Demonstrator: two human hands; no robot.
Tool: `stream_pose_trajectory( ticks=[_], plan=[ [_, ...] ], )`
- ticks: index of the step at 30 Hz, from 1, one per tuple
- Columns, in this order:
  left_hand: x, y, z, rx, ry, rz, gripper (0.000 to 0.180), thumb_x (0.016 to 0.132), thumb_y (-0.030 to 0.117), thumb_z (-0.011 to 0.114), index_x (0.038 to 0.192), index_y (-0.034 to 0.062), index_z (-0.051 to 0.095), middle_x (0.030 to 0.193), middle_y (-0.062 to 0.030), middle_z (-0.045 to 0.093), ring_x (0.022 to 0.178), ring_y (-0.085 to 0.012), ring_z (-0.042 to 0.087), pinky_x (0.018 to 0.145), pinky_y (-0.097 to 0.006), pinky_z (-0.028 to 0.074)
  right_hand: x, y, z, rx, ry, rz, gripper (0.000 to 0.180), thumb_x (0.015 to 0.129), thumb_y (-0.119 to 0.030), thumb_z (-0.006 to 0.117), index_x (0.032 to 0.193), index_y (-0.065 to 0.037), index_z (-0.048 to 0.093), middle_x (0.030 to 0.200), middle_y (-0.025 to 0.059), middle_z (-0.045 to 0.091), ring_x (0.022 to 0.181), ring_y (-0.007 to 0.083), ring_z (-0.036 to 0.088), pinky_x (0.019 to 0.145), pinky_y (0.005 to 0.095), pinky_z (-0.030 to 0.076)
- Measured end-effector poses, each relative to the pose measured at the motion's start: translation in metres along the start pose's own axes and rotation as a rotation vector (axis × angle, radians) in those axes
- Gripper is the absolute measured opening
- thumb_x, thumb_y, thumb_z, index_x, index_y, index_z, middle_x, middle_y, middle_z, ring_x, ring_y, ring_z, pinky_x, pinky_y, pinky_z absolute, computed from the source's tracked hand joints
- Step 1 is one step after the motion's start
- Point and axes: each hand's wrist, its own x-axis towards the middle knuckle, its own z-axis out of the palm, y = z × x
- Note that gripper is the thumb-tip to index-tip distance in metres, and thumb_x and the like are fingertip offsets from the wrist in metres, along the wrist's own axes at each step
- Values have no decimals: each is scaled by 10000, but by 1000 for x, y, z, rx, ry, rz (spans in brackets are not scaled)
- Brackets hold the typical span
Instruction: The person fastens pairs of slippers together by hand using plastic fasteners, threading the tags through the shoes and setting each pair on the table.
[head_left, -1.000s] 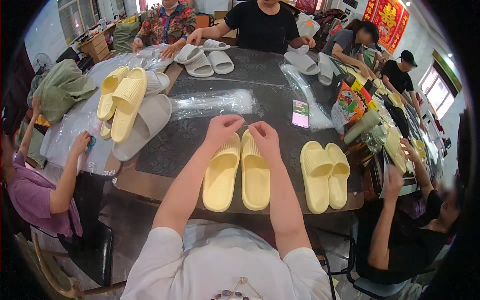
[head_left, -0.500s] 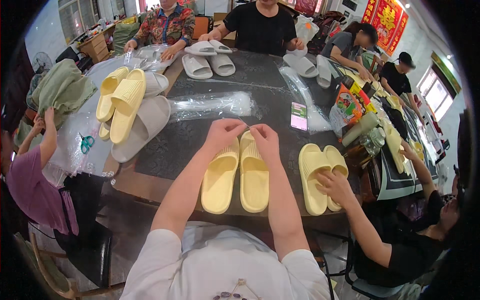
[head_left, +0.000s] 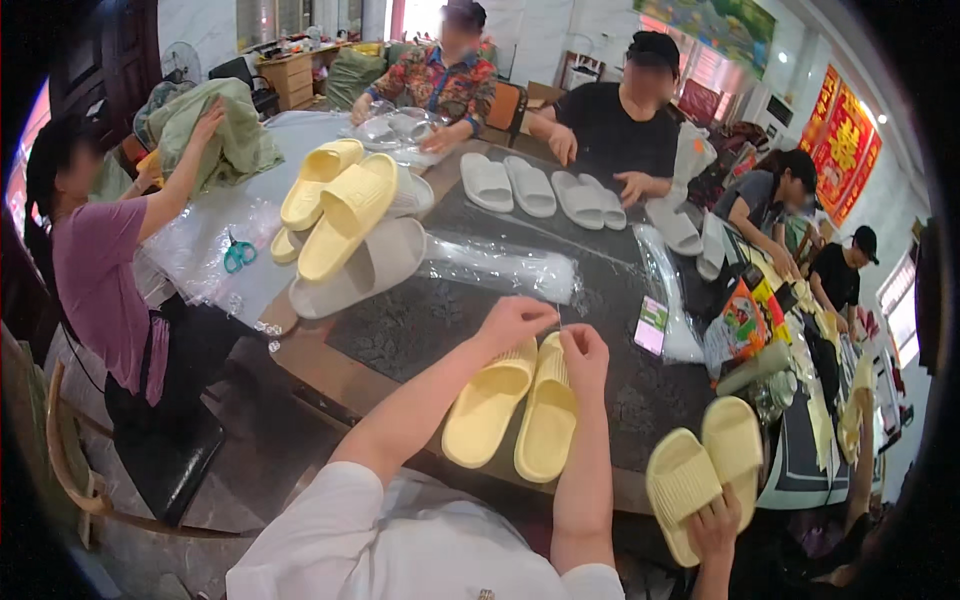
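A pair of yellow ribbed slide slippers, the left slipper (head_left: pixel 489 408) and the right slipper (head_left: pixel 548 420), lies on the table in front of me with toe ends away from me. Just beyond their straps, my left hand (head_left: pixel 510 325) is closed in a pinch. My right hand (head_left: pixel 587 356), also pinching, is close beside it, over the right slipper's toe end. A thin pale strand (head_left: pixel 560 314) shows upright between my fingertips; its exact kind is too small to make out, and its lower part is hidden by my fingers.
On the left, yellow slippers (head_left: pixel 348 215) rest on grey slippers (head_left: pixel 375 265), near teal scissors (head_left: pixel 239 254). Plastic bags (head_left: pixel 500 262), a phone (head_left: pixel 651 325) and grey slippers (head_left: pixel 530 187) lie beyond my hands. At right, a co-worker's hand (head_left: pixel 713 522) holds yellow slippers (head_left: pixel 684 485).
My view has swung, shifting the scene. The co-worker at right has lifted the yellow pair. The far grey slippers now lie in a row, with the black-shirted person's hand off them. My hands still pinch.
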Motion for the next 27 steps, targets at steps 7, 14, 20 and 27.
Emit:
stream_pose_trajectory(
  ticks=[7,14,20,27],
  plan=[
    [-3,11,0,37,45,-17,192,834,192,718,977,64,738,789,-50,692,731,-128,636,706,-275,509,0,5,0,39,141,-76,113,873,-118,672,931,-21,668,804,6,650,720,74,567,671,240,467],
    [-14,67,-59,639,196,686,475,743,118,687,1210,120,598,1095,-142,591,1052,-320,562,913,-433,483,-7,-14,2,-45,280,-266,148,849,-103,687,972,-31,651,877,26,635,713,106,557,655,263,464],
    [-35,87,-217,1088,645,415,734,666,88,626,1368,9,423,1358,-264,446,1314,-449,336,1114,-526,265,-38,-53,-13,-69,209,-328,101,857,-85,670,939,-36,640,842,21,628,708,108,552,645,260,449],
    [-4,49,-360,1283,478,-308,1077,616,397,791,1469,-9,274,1389,-336,395,1322,-470,332,1139,-473,227,-109,-95,-21,-345,-201,-153,167,828,-205,711,887,-50,689,783,73,650,686,186,610,641,297,479]
  ],
)
